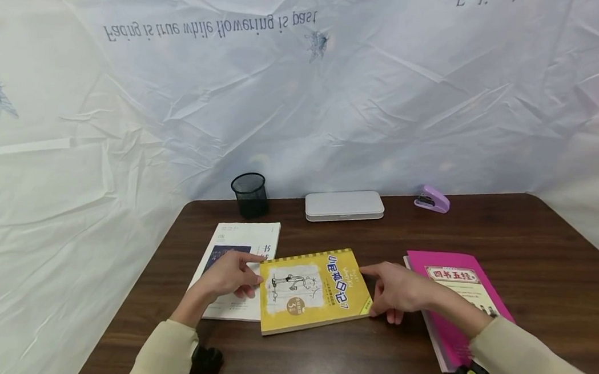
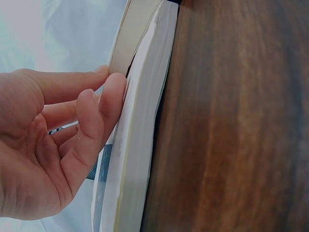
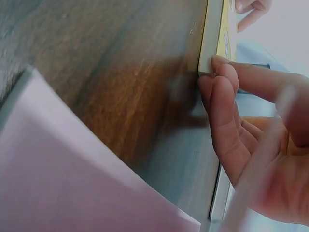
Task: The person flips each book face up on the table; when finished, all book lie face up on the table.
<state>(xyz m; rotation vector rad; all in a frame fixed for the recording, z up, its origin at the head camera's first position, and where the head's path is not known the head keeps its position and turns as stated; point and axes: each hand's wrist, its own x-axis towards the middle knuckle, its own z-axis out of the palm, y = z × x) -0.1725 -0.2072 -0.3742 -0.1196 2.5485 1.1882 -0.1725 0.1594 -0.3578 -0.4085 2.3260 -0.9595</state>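
Note:
A yellow paperback book [image 1: 319, 282] with a cartoon figure on its cover lies tilted, its left part over the right edge of a white book [image 1: 230, 308]. My left hand [image 1: 229, 274] grips its left edge; in the left wrist view the fingertips hold the book's page block [image 2: 130, 36] just above the white book's pages [image 2: 145, 106]. My right hand [image 1: 401, 287] pinches the right edge near the lower corner. The right wrist view shows thumb and fingers on that corner of the yellow book [image 3: 212, 36]. The undersides of the fingers' hold are partly hidden.
A pink book [image 1: 431, 263] lies right, under my right forearm. Along the back of the dark wooden table [image 1: 532, 253] stand a black mesh pen cup [image 1: 251, 198], a white flat case [image 1: 344, 206] and a purple stapler [image 1: 435, 200]. Behind hangs a white printed cloth [image 1: 335, 109].

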